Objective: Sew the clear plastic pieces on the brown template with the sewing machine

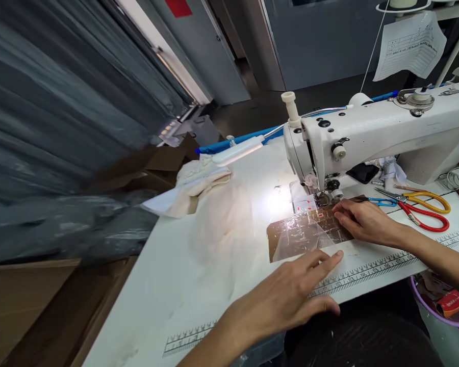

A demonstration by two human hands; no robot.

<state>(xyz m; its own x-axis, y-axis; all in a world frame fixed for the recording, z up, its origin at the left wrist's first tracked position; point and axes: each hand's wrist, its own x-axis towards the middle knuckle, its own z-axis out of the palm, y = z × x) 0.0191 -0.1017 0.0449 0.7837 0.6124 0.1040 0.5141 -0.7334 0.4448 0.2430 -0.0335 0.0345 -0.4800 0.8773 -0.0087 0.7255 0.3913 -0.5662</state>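
My left hand (286, 293) lies at the table's front edge over the printed ruler strip, fingers stretched out and thumb apart. Just beyond its fingertips a thin, sheer piece of fabric (300, 239) rests on the brown, shiny machine bed plate (275, 234). My right hand (361, 221) is on the right part of that plate, beside the presser foot (323, 199). Its thumb and forefinger are pinched together; what they hold, if anything, is too small to make out. Above both hands stands the white sewing machine (352, 137), its lamp lighting the table.
Orange-handled scissors (428, 199), red-handled scissors (428, 219) and a blue tool (382, 202) lie right of my right hand. Pale fabric (202, 186) sits at the table's far left. Cardboard boxes (30, 300) stand left, a purple-rimmed bin (439, 313) below right.
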